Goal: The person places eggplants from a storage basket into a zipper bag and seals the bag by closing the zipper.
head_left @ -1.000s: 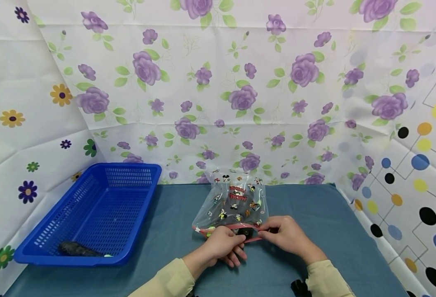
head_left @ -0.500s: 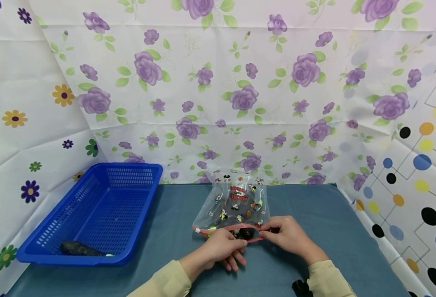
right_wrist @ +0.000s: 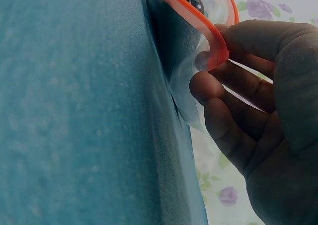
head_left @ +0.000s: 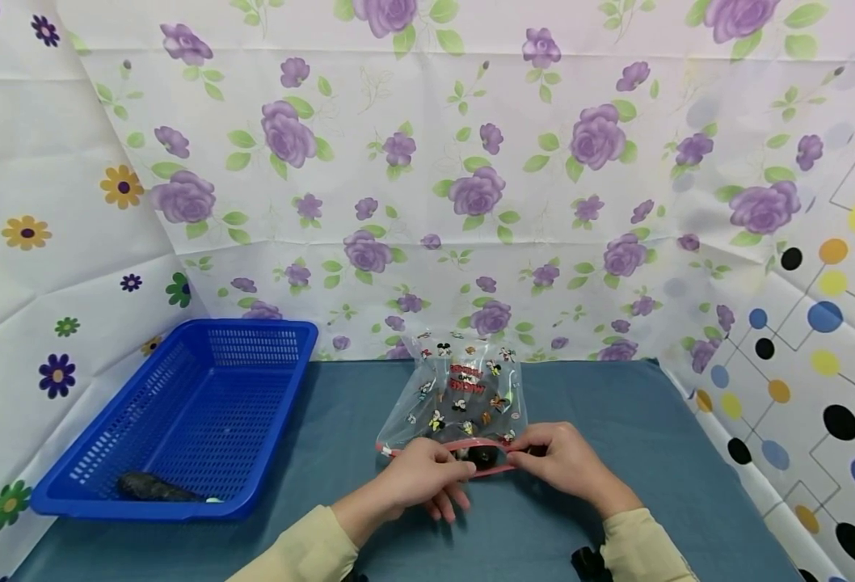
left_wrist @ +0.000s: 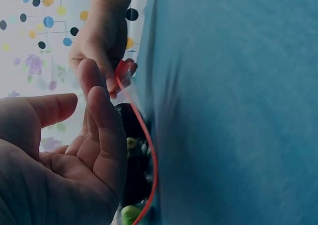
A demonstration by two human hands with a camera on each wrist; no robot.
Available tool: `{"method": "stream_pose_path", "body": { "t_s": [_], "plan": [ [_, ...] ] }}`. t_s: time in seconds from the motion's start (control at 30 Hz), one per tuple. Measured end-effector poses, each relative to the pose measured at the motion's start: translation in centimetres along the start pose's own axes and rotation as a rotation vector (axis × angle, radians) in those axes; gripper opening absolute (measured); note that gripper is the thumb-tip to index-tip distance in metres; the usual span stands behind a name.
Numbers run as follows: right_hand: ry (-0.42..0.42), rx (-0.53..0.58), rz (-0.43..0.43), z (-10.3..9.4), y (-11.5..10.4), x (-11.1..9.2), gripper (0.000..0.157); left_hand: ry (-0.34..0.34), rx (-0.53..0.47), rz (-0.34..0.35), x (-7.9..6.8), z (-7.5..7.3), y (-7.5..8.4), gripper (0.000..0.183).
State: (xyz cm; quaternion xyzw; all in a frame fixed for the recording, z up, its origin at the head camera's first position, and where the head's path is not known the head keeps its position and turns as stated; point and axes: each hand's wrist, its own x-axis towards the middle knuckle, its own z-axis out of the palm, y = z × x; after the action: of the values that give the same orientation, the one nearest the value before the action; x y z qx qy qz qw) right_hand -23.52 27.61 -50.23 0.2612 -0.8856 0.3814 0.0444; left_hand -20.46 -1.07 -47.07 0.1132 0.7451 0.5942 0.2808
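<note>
A clear zip bag (head_left: 464, 396) with cartoon prints lies on the table, its red-edged mouth facing me and parted. Dark rounded things (head_left: 482, 457) show in the opening, and the left wrist view also has a green one (left_wrist: 130, 214) there. My right hand (head_left: 562, 462) pinches the right end of the red edge (right_wrist: 211, 38) between thumb and fingers. At the front of the mouth is my left hand (head_left: 422, 478), its thumb apart from its loosely bent fingers and nothing between them. It hides part of the bag's left opening.
To the left stands a blue plastic basket (head_left: 253, 477) with a dark, long object (head_left: 154, 487) in it, pale green at one end. Blue-grey cloth (head_left: 587, 396) covers the table. Flower-printed sheets (head_left: 398, 202) hang behind and at the left, a dotted one (head_left: 820, 388) at the right.
My left hand has shifted slightly left along the bag's mouth, covering the green part seen there before. The right hand keeps its pinch on the bag's edge in the same place.
</note>
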Motion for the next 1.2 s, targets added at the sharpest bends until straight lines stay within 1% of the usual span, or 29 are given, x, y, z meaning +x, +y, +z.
{"method": "stream_pose_path", "body": {
  "t_s": [0.17, 0.37, 0.63, 0.7, 0.87, 1.1, 1.2],
  "plan": [
    [-0.011, 0.014, 0.018, -0.1, -0.1, 0.0, 0.005, 0.018, -0.005, 0.025, -0.5, -0.9, 0.9, 0.037],
    [-0.009, 0.007, 0.014, 0.0, -0.1, 0.1, 0.007, 0.05, -0.027, 0.048, -1.1, -2.1, 1.9, 0.035],
    [-0.013, 0.015, 0.024, 0.0, -0.1, 0.0, 0.009, 0.111, -0.039, 0.086, -2.1, -4.1, 3.1, 0.042],
    [-0.013, 0.016, 0.022, 0.0, -0.1, 0.0, 0.008, 0.123, -0.037, 0.098, -2.4, -4.5, 3.3, 0.043],
    [-0.013, 0.0, 0.012, 0.0, -0.2, -0.1, 0.006, 0.137, -0.039, 0.116, -3.2, -5.4, 4.1, 0.047],
    [-0.014, -0.013, 0.013, 0.0, -0.3, 0.0, 0.004, 0.162, -0.006, 0.158, -4.6, -6.9, 5.3, 0.053],
    [-0.017, -0.013, 0.015, 0.0, -0.3, 0.0, 0.004, 0.192, 0.034, 0.178, -5.1, -7.5, 5.6, 0.053]
  ]
}}
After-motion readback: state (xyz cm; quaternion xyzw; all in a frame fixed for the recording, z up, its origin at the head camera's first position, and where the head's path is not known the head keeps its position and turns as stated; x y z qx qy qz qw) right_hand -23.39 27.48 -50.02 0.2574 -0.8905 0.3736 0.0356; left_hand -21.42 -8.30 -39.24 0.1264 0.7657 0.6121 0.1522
